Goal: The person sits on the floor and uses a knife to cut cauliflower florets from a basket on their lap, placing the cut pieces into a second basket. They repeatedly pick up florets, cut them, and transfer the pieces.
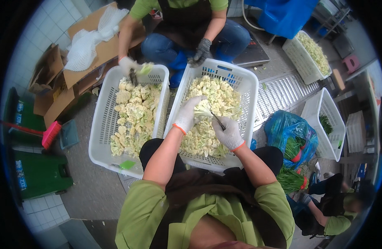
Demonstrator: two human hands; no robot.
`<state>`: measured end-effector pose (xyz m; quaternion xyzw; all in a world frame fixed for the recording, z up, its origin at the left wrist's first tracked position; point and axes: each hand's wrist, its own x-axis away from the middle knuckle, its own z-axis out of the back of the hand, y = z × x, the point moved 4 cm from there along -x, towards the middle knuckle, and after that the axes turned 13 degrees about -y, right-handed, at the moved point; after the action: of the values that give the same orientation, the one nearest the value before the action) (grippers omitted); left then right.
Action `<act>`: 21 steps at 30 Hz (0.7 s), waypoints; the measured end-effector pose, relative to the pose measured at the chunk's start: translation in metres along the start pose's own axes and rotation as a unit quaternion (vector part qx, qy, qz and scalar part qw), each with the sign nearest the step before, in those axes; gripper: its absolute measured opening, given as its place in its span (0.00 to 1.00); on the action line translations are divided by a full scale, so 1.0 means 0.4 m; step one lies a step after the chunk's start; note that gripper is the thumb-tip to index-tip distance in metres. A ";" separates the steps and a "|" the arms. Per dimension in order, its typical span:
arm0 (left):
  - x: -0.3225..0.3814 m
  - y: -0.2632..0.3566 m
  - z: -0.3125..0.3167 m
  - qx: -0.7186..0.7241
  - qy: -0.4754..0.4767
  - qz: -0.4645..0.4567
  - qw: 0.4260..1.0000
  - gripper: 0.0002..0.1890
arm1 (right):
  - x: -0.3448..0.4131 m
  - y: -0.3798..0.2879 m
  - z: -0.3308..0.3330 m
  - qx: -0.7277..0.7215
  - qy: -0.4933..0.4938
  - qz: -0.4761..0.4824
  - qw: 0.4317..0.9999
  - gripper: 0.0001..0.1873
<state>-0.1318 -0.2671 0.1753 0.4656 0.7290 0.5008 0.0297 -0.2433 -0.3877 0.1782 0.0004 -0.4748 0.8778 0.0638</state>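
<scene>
My left hand [188,114], in a white knit glove with an orange cuff, grips a cauliflower piece [202,109] by its side. A small dark-bladed knife [218,120] is in my gloved right hand [229,132], its tip touching the stem of that piece. Both hands are above a white perforated plastic crate [252,93] that holds many cauliflower florets [214,90]. To its left stands a second white crate [99,137], also part-filled with florets [136,107]. The fingers of my left hand partly hide the held piece.
A co-worker opposite holds a cauliflower piece [145,68] and a dark tool over the left crate. Cardboard boxes [94,59], a pink broom [51,134] and green bins [41,174] stand left. Right are bagged green stalks [292,140], more crates [326,124] and another seated person [324,205].
</scene>
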 end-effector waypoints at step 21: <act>-0.039 -0.067 0.007 0.016 -0.018 0.012 1.000 0.17 | -0.081 0.136 -0.064 -0.095 -0.068 -0.207 0.971 0.18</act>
<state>-0.1388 -0.2778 0.1471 0.4835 0.7310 0.4807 0.0295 -0.2158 -0.3994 0.1168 0.1518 -0.5489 0.7944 0.2113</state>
